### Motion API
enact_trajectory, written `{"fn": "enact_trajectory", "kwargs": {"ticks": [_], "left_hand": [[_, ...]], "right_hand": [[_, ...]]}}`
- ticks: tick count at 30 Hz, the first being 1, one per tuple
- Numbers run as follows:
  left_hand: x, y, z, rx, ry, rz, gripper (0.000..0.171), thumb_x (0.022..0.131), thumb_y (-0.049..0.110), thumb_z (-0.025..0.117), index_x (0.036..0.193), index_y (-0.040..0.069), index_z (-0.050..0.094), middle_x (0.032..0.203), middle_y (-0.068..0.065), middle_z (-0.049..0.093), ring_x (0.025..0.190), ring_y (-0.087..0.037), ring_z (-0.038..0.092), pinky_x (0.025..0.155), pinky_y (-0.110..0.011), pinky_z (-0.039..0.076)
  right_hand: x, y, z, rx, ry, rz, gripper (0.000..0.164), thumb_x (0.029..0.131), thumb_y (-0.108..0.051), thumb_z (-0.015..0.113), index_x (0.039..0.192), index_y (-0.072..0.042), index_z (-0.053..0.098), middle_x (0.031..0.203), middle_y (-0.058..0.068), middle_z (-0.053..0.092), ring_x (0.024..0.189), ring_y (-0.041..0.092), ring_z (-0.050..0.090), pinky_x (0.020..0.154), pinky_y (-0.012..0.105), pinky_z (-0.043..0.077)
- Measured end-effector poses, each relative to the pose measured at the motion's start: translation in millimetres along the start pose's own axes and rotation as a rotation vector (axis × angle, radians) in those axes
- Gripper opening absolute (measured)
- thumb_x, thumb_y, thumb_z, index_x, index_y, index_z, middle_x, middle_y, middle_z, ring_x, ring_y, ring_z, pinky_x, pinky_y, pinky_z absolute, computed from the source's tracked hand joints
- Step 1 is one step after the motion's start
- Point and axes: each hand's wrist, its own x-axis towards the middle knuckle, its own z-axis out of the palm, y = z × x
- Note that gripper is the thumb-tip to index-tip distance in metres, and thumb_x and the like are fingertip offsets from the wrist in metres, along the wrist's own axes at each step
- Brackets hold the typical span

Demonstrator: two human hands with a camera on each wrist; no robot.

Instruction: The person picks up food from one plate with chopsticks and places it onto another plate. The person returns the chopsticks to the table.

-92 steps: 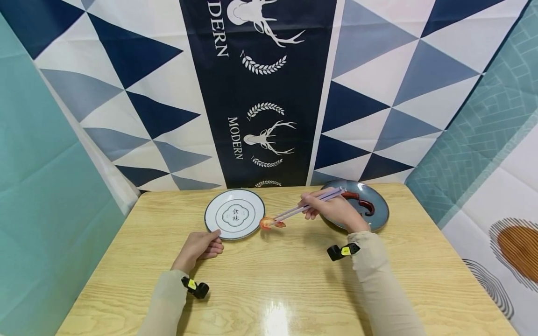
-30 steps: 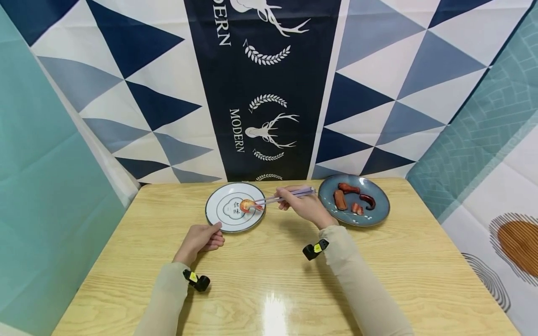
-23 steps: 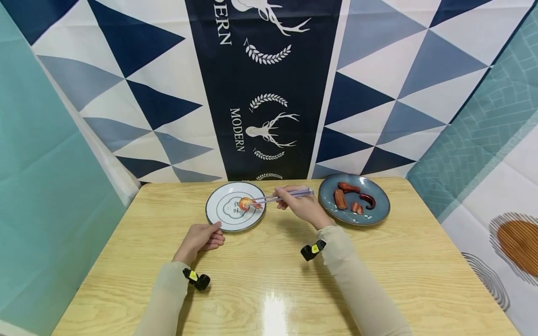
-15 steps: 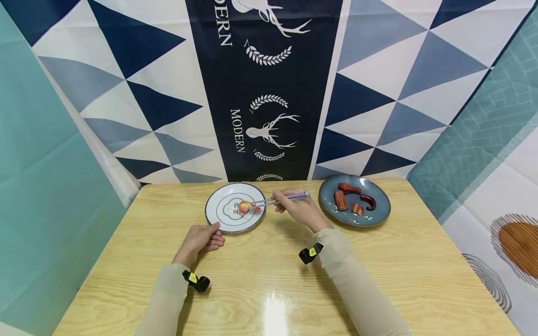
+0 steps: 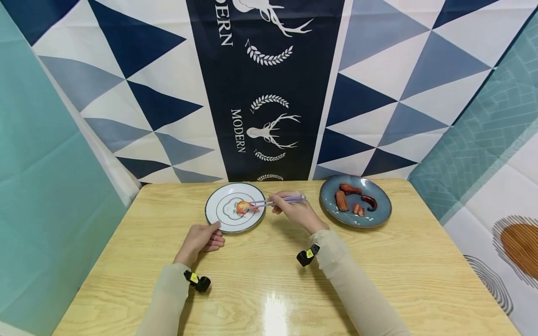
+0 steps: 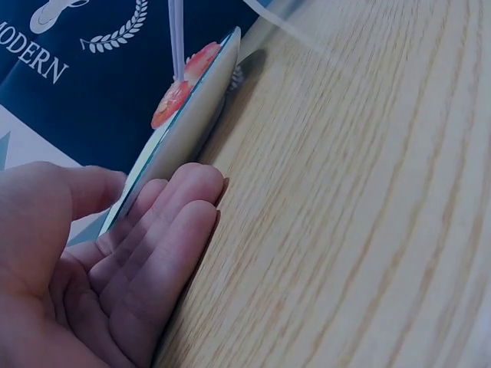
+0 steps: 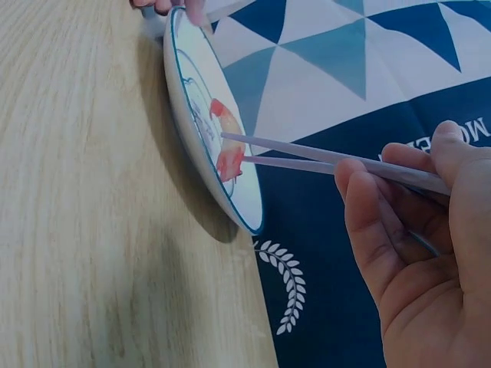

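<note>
My left hand (image 5: 201, 240) pinches the near-left rim of a white plate (image 5: 215, 205), thumb on top and fingers beneath, as the left wrist view shows. A pair of pale purple chopsticks (image 5: 287, 199) is held in my right hand (image 5: 294, 212), to the right of that plate. Their tips meet an orange-red shrimp (image 5: 242, 207) at the middle of the white plate. In the right wrist view one chopstick lies across the shrimp (image 7: 228, 146) and the other reaches its tail end. Characters printed on the plate's centre are partly hidden by the shrimp.
A blue-grey plate (image 5: 328, 207) at the back right bears several food pieces: a drumstick (image 5: 350, 189), a sausage-like brown piece (image 5: 341, 200), a dark curved piece (image 5: 371, 202) and a striped red piece (image 5: 358, 210). Patterned cloth (image 5: 269, 93) stands behind the wooden table (image 5: 252, 280).
My right hand has moved left from beside the blue-grey plate, carrying the shrimp in the chopsticks over the white plate's rim to its middle. The left hand stays on the rim.
</note>
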Motion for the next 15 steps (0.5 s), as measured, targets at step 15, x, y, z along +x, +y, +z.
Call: {"fn": "enact_trajectory", "kwargs": {"ticks": [15], "left_hand": [[-2.6, -1.5, 0.2, 0.029, 0.015, 0.013, 0.039, 0.104, 0.035, 0.062, 0.098, -0.003, 0.071, 0.077, -0.007, 0.075, 0.064, -0.011, 0.073, 0.063, -0.025, 0.064]], "right_hand": [[4.0, 4.4, 7.4, 0.005, -0.023, 0.030, 0.036, 0.105, -0.030, 0.060, 0.104, 0.001, 0.078, 0.086, 0.014, 0.078, 0.074, 0.010, 0.072, 0.071, 0.023, 0.061]]}}
